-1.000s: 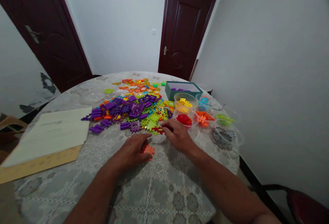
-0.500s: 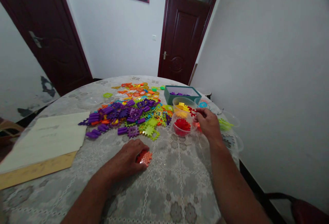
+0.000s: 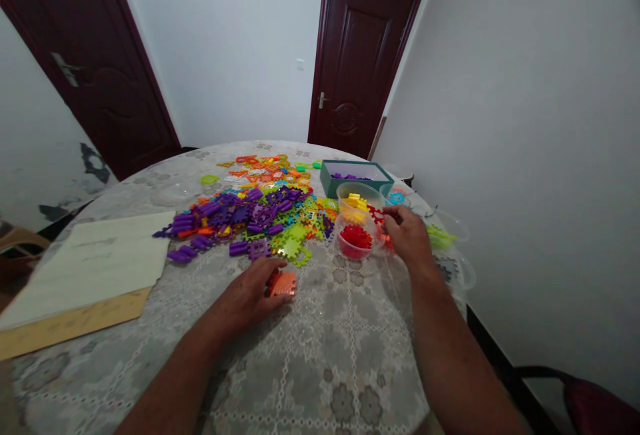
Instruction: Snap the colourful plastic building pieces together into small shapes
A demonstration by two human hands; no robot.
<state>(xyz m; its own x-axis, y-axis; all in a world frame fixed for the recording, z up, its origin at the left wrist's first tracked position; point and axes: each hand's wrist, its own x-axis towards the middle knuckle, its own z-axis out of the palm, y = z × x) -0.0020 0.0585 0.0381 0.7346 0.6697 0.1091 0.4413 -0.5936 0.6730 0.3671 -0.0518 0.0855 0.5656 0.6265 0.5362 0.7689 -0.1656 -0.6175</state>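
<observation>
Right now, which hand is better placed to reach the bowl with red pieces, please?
Probably the right hand: it pinches a red piece close to the bowl. The left hand is farther away, holding orange toothed plastic.

The grey tablecloth (image 3: 320, 368) is showing a flower pattern; from the orange piece (image 3: 285, 283), purple blocks (image 3: 241, 214) are showing at eleven o'clock, red pieces (image 3: 355, 236) at two.

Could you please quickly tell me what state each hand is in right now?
Left hand: closed around at least one orange, toothed plastic piece.
Right hand: closed, its fingertips pinching a red, toothed plastic piece.
</observation>
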